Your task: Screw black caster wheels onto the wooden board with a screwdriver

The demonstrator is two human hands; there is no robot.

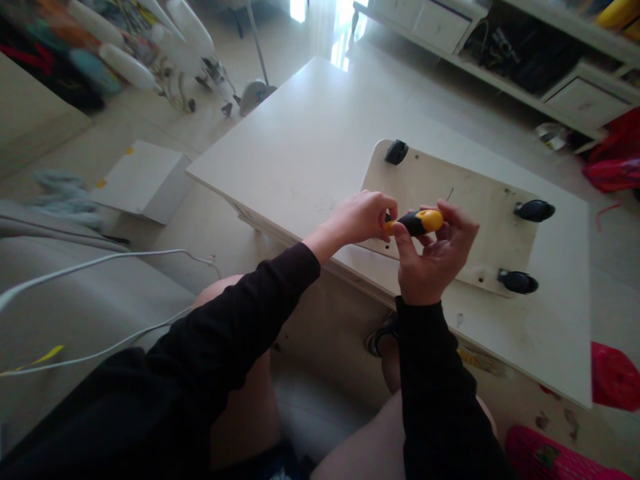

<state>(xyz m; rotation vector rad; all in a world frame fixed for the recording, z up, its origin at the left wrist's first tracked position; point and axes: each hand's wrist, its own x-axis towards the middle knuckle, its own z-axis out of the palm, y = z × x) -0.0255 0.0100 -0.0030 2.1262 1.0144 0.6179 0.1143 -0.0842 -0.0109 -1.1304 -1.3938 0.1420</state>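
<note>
A screwdriver point(416, 223) with a yellow-and-black handle is held level above a pale board. My right hand point(435, 253) is closed round its handle, thumb underneath and fingers at the yellow butt end. At the screwdriver's front end my left hand point(367, 217) is closed in a pinch, and the fingers hide the tip. Something small and dark shows between these fingers, too hidden to name. Under both hands lies the flat board point(480, 203), with black casters point(535, 211) at three corners. A hole shows near its corner below my left hand.
The board rests on a white table point(280, 147). A white box point(143, 180) stands on the floor to the left, near white cables point(100, 273). A white cabinet point(435, 27) is at the back. Pink basket point(550, 457) and red bag point(615, 377) are at the right.
</note>
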